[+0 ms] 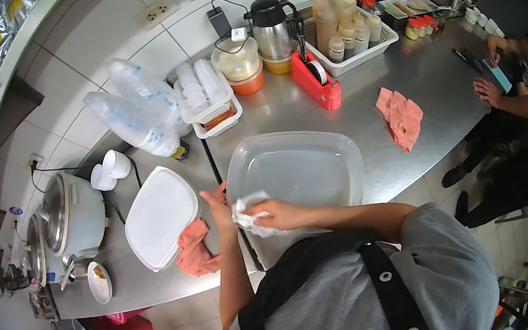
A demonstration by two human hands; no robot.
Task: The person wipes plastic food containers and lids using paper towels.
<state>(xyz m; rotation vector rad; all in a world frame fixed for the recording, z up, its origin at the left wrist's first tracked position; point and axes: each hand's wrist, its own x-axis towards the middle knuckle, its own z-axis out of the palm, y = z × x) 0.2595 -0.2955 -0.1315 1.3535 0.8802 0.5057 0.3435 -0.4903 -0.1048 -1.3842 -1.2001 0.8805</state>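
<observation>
Right hand (278, 215): closed around a crumpled white tissue (248, 216), pressed at the container's near rim, apparently for wiping.
Left hand (218, 202): fingers clamped on the rim's left corner, seemingly as a brace.
Container (304, 162): clear plastic, rectangular, rounded corners, empty; set on the table's near edge.
Lid (161, 216): white, flat, laid aside left.
Cloth (193, 249): pink, rumpled, beside the lid.
Table (399, 63): brushed steel.

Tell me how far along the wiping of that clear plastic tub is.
Midway, apparently. The left hand steadies the clear tub at its rim while the right hand presses a white cloth into its near corner. The white lid lies off, beside it, not yet fitted.
</observation>
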